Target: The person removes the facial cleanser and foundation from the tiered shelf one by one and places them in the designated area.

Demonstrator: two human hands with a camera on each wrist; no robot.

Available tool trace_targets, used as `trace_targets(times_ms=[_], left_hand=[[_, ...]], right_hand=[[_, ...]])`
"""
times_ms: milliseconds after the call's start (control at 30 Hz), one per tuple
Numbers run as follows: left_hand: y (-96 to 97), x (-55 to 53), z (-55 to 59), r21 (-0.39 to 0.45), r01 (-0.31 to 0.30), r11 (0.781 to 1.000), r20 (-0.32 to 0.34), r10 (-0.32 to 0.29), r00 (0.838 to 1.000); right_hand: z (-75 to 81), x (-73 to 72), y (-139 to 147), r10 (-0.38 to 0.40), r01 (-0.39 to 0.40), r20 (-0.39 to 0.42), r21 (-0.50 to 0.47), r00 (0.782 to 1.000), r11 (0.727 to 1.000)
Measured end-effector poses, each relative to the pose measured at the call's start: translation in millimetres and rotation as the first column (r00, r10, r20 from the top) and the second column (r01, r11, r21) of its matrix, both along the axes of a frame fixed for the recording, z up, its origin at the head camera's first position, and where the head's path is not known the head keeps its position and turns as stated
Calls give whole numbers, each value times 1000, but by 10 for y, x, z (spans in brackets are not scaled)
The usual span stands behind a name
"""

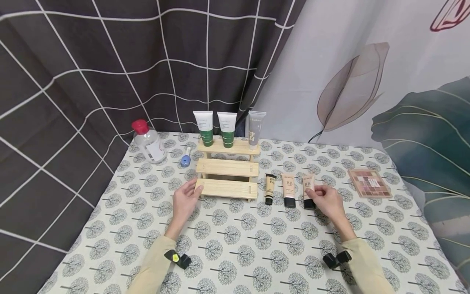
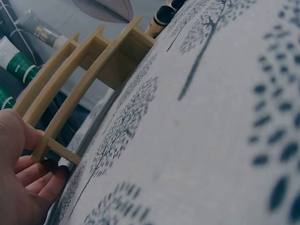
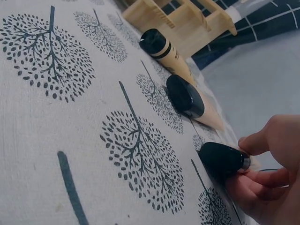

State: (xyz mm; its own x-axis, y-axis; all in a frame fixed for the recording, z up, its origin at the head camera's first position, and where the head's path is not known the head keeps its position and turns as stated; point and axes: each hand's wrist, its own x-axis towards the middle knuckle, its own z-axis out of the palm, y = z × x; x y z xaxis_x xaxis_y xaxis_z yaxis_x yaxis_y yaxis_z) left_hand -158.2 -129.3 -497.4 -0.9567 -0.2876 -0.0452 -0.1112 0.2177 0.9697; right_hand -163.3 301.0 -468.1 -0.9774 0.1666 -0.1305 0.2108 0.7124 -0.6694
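A three-step wooden display rack point(image 1: 227, 166) stands on the patterned tablecloth. At the left end of its lowest step, my left hand point(image 1: 185, 201) grips the board, thumb on top and fingers below, as the left wrist view shows. My right hand point(image 1: 329, 202) pinches a BB cream tube point(image 1: 308, 182) with a black cap, the rightmost of three lying right of the rack. Beside it lie another BB cream tube point(image 1: 288, 185) and a slimmer gold tube point(image 1: 270, 187). Two white-and-green tubes point(image 1: 227, 126) and a grey tube point(image 1: 255, 128) stand upright on the top step.
Left of the rack are a clear bottle with a red cap point(image 1: 140, 126) and a small blue object point(image 1: 185, 160). An eyeshadow palette point(image 1: 370, 183) lies at the right. Dark checked curtain point(image 1: 128, 53) and a pale leaf-print curtain point(image 1: 293, 90) hang behind the table.
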Motion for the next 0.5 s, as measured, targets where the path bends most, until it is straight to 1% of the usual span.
trace_targets(times_ms=[233, 400, 500], left_hand=[[2, 7, -3, 5, 4, 1000, -1, -4, 1000], [-8, 4, -9, -2, 4, 1000, -1, -4, 1000], [-5, -2, -13, -5, 5, 1000, -3, -5, 1000]], right_hand=[[-5, 26, 26, -24, 27, -42, 71, 999, 997], [-7, 39, 52, -26, 28, -38, 71, 999, 997], [-5, 52, 68, -21, 25, -49, 75, 999, 997]])
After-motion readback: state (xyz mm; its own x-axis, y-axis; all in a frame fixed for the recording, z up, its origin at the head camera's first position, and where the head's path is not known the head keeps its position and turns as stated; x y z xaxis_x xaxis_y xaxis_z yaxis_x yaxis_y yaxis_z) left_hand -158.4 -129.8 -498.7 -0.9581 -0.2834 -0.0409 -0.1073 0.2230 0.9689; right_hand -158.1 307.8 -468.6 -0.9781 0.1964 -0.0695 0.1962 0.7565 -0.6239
